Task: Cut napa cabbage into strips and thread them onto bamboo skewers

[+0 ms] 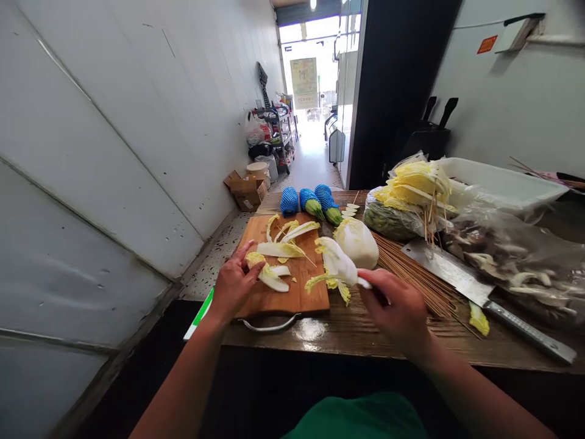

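Note:
At the left side of the cutting board [311, 299], my left hand [234, 283] has its thumb and fingers around a small yellow-edged napa cabbage leaf piece [256, 261]. My right hand [397, 305] pinches the white stem end of a napa cabbage leaf [338, 262], raised over the board's right edge. Several cut leaf strips [281, 250] lie on the board, with a thin wooden skewer [307, 253] among them. Just beyond the right hand sits a pale napa cabbage head [357, 242].
A cleaver [448, 271] lies right, over loose bamboo skewers [411, 268]. Skewered yellow leaves [418, 183] rest on a bagged green vegetable [393, 216]. Mushrooms fill a plastic bag [525, 256] before a white tray [507, 183]. Blue-netted squashes [311, 204] stand behind the board.

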Tool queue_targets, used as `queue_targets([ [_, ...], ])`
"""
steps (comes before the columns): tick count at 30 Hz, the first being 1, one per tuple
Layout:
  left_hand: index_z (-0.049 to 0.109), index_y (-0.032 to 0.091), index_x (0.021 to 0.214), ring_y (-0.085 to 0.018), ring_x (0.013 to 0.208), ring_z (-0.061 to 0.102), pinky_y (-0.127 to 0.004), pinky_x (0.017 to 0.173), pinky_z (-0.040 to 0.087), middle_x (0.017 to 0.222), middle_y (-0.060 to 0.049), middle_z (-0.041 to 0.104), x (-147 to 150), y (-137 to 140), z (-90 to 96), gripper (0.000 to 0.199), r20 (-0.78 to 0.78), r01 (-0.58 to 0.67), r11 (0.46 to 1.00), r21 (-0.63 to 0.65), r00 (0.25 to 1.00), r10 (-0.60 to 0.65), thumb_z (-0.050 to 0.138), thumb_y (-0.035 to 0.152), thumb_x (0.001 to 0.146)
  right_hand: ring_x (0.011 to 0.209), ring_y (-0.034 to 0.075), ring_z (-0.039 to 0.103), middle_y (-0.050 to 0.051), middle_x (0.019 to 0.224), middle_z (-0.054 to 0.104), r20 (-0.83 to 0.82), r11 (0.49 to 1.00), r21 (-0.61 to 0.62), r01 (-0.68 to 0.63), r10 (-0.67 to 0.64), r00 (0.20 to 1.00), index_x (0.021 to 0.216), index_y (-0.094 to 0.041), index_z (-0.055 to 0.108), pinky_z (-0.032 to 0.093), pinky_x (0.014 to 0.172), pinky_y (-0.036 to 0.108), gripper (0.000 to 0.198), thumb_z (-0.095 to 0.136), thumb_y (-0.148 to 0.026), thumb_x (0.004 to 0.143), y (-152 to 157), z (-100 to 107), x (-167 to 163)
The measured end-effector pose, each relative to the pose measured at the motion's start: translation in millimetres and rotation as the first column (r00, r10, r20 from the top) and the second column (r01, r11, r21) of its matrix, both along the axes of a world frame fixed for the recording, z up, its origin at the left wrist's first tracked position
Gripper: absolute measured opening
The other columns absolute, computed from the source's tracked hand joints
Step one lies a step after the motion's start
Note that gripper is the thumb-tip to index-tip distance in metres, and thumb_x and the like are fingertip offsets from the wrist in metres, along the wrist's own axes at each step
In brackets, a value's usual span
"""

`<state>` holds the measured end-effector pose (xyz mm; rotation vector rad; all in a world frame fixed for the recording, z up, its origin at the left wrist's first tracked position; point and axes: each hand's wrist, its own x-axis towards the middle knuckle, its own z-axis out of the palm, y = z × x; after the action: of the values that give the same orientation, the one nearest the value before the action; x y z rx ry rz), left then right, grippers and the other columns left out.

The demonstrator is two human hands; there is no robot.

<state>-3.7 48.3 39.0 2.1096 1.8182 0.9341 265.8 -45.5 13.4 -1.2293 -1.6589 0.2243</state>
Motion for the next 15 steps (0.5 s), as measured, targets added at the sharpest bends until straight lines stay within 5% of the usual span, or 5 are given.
queue_targets([
  [3,0.05,0.015,0.124,-0.016,0.055,0.053,-0.026,0.058,0.041,0.058,0.001,0.057,-14.8,-6.9,-1.6,0.056,0.001,-0.031,1.0,0.001,1.0,0.031,0.049,0.041,0.074,0.082,0.017,0.062,0.008,0.093,0.068,0.408,0.97,0.148,-0.191,0.116,0.906,0.109,-0.02,0.061,0.047,0.07,0.028,0.028,0.043,-0.019,0.087,12.0,-14.8,-11.4],
  [6,0.056,0.017,0.117,-0.017,0.059,0.057,-0.026,0.06,0.042,0.062,0.0,0.062,-32.4,-21.3,-1.9,0.051,0.034,-0.051,0.997,-0.052,0.998,0.053,0.052,0.04,0.072,0.077,0.015,0.063,0.009,0.09,0.068,0.635,0.948,0.096,-0.303,0.176,0.752,0.112,-0.018,0.059,0.047,0.066,0.028,0.032,0.037,-0.014,0.089,18.6,-35.9,-21.5],
  [10,0.057,0.018,0.117,-0.015,0.052,0.055,-0.024,0.055,0.041,0.055,0.003,0.059,-43.3,-44.8,-7.2,0.053,0.158,-0.059,0.986,-0.158,0.984,0.084,0.057,0.044,0.07,0.075,0.017,0.062,0.011,0.09,0.067,0.706,0.959,-0.011,-0.283,0.208,0.677,0.111,-0.014,0.057,0.047,0.065,0.026,0.03,0.038,-0.014,0.088,13.7,-51.9,-30.3],
  [15,0.052,0.017,0.121,-0.013,0.054,0.054,-0.022,0.054,0.039,0.056,0.003,0.059,-38.1,-64.4,-25.5,0.063,0.432,-0.043,0.969,-0.244,0.89,0.148,0.064,0.045,0.066,0.076,0.018,0.062,0.012,0.097,0.064,0.602,0.973,-0.225,-0.057,0.185,0.777,0.11,-0.013,0.051,0.048,0.063,0.026,0.029,0.042,-0.016,0.083,-1.0,-50.3,-32.0],
])
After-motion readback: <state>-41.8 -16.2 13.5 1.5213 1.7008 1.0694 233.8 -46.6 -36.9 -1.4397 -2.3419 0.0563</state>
